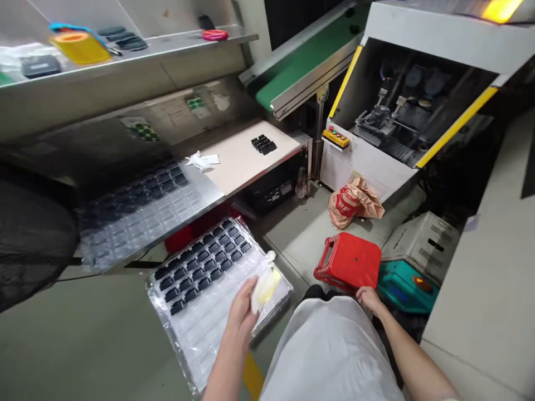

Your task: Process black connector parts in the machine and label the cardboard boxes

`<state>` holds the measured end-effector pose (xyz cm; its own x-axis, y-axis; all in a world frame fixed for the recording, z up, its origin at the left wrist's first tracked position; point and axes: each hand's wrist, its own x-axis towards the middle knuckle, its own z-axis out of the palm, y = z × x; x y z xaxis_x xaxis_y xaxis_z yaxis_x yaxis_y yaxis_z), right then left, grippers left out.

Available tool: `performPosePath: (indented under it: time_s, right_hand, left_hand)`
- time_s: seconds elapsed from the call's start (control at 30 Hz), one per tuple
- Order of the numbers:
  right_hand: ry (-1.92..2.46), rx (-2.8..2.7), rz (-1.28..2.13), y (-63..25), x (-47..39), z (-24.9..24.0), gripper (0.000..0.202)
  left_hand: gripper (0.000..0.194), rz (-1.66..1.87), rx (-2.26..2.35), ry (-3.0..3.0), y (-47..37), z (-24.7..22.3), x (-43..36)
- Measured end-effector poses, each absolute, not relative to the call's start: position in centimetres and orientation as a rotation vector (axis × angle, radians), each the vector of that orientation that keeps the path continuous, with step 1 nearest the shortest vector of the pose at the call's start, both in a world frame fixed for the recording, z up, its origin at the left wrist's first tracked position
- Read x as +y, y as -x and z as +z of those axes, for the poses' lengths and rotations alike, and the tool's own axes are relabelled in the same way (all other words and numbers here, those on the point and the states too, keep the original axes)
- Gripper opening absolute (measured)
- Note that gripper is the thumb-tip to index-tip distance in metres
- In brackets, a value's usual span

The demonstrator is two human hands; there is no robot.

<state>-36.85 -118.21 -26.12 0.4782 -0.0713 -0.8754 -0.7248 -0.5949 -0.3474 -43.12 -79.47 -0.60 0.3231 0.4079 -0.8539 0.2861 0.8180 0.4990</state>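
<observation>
My left hand (243,306) is closed on a white and yellow cloth-like item (265,287), held above the right part of a plastic-wrapped tray stack (204,334). Rows of black parts (203,255) fill the upper left of the top tray. At the edge of a red plastic stool (355,260), my right hand (368,299) has its fingers curled; whether they grip the stool is too small to tell.
A steel bench (213,189) bears another tray (142,214), white cloths (203,161) and black parts (263,145). Behind are a green conveyor (309,64) and a machine (368,167). A paper bag (353,203) and teal-grey machine (412,284) stand on the floor.
</observation>
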Motion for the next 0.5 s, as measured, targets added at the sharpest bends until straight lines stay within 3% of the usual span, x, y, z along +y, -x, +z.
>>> performPosePath:
  time_s: [0.23,0.37,0.5]
  right_hand:
    - [2.086,0.311,1.165,18.0,-114.9,-26.5,0.026]
    - [2.074,0.218,1.149,12.1,-112.3,-27.3,0.021]
    - [2.035,0.242,1.173,8.0,-109.2,-29.7,0.016]
  left_hand:
    - [0.015,0.376,1.48,-0.449,40.4,-2.1,-81.1]
    - [0.008,0.328,1.414,-0.432,31.2,-2.9,-82.5]
    - [0.008,0.315,1.211,-0.669,18.9,-3.7,-77.1]
